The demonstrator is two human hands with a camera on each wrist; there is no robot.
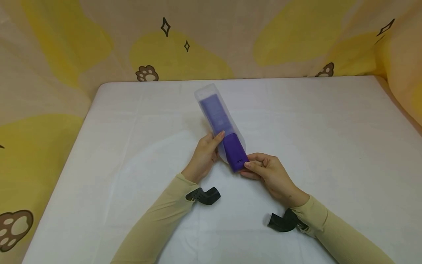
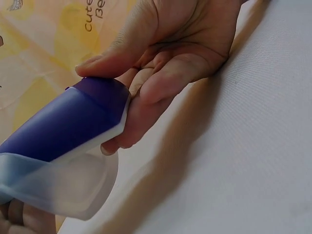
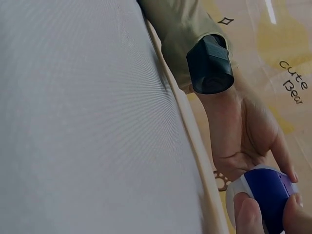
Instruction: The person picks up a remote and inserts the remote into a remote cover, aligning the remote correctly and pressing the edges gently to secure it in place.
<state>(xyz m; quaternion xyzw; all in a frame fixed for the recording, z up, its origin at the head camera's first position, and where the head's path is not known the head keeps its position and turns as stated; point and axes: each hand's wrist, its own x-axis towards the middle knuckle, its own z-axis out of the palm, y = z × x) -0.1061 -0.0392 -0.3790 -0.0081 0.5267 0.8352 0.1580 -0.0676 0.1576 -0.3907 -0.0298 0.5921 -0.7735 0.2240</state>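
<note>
A long purple-and-white object [image 1: 235,152] lies lengthwise in a frosted, translucent sleeve [image 1: 205,91], its purple end sticking out toward the person. My left hand [image 1: 206,154] grips the sleeve around its middle, thumb on top near the sleeve's mouth. At the protruding end, my right hand [image 1: 268,174] pinches the purple piece between thumb and fingers. The left wrist view shows this purple end [image 2: 73,119] close up, with a white underside and the sleeve [image 2: 80,185] below it. In the right wrist view, right-hand fingers [image 3: 248,214] press against it.
A table [image 1: 148,121] with a white cover spreads beneath both hands. Behind it hangs a yellow-and-cream cloth [image 1: 211,22] with paw prints and stars. A black wrist mount [image 1: 208,196] sits on the left sleeve, another black mount [image 1: 283,222] on the right.
</note>
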